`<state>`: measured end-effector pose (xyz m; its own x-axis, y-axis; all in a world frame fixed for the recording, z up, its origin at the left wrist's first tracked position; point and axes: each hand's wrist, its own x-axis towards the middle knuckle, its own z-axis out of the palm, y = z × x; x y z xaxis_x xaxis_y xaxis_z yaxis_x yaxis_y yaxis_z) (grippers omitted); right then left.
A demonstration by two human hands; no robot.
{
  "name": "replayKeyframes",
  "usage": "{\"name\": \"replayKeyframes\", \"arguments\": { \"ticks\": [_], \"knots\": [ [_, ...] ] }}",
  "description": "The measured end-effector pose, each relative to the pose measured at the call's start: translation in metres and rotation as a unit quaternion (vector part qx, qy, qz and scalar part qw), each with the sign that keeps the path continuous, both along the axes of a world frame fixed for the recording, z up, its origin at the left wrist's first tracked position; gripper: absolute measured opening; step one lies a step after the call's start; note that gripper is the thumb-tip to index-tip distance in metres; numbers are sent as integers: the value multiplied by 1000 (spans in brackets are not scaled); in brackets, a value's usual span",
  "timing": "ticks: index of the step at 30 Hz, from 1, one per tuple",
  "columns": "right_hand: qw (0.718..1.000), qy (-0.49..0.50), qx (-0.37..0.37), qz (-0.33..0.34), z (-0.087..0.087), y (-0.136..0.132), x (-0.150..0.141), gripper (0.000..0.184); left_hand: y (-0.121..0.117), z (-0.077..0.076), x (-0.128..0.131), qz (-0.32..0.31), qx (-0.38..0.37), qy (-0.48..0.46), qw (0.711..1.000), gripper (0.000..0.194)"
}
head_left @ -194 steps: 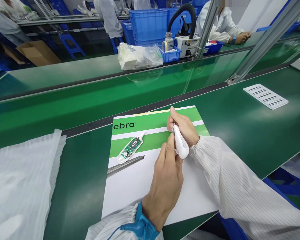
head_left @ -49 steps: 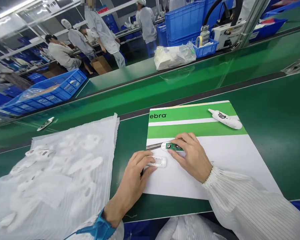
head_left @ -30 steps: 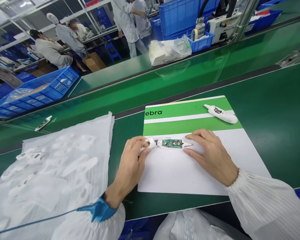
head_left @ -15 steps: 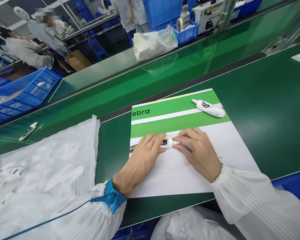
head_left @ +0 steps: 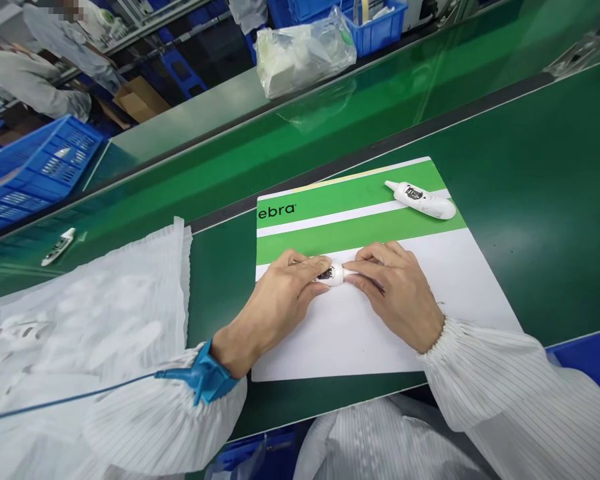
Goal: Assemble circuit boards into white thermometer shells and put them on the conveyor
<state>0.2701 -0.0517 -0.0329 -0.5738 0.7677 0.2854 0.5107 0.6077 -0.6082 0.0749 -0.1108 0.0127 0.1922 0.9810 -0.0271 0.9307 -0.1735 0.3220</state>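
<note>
The white device (head_left: pixel 337 275) lay between both hands on the printed sheet (head_left: pixel 350 333), on its white part just nearer than the green bands, the sheet itself resting on the green tabletop (head_left: pixel 545 253). Its long axis ran roughly left to right, the narrow tip toward the right and the wider body toward the left. The left hand (head_left: pixel 276 293) came in from the left, fingers and thumb closed around the body, hiding much of it beside the dark display window; the right hand (head_left: pixel 399 290) pinched the tip from the right between thumb and fingers. Neither hand was the nearer, since both touched the device, one at either end. How firmly each pressed could not be told. A second white device (head_left: pixel 424 200) lay untouched, farther off and to the right, its tip toward the left, across the green bands.
</note>
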Motion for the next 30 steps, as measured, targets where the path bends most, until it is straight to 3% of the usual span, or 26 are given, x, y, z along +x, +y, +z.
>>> {"name": "replayKeyframes", "arguments": {
  "ticks": [7,14,17,21,23,28,30],
  "knots": [
    [1000,-14,-7,3,-1,0,3,19,-4,-6,0,28,19,-16,999,35],
    [999,10,6,36,20,9,10,28,-8,-2,0,28,10,-57,998,32],
    [997,-6,20,74,17,12,1,28,-12,-4,0,49,6,-51,997,34],
    [997,-18,25,72,6,10,-10,27,-19,-18,0,65,66,-5,996,29],
    [997,-27,18,68,9,9,-10,26,-21,-21,1,55,93,20,994,29],
    [995,-27,-49,89,36,13,1,23,-32,-1,-1,52,12,-2,999,28],
    [994,-26,-56,87,40,12,4,23,-39,4,-4,52,13,-2,999,27]
  ]
}}
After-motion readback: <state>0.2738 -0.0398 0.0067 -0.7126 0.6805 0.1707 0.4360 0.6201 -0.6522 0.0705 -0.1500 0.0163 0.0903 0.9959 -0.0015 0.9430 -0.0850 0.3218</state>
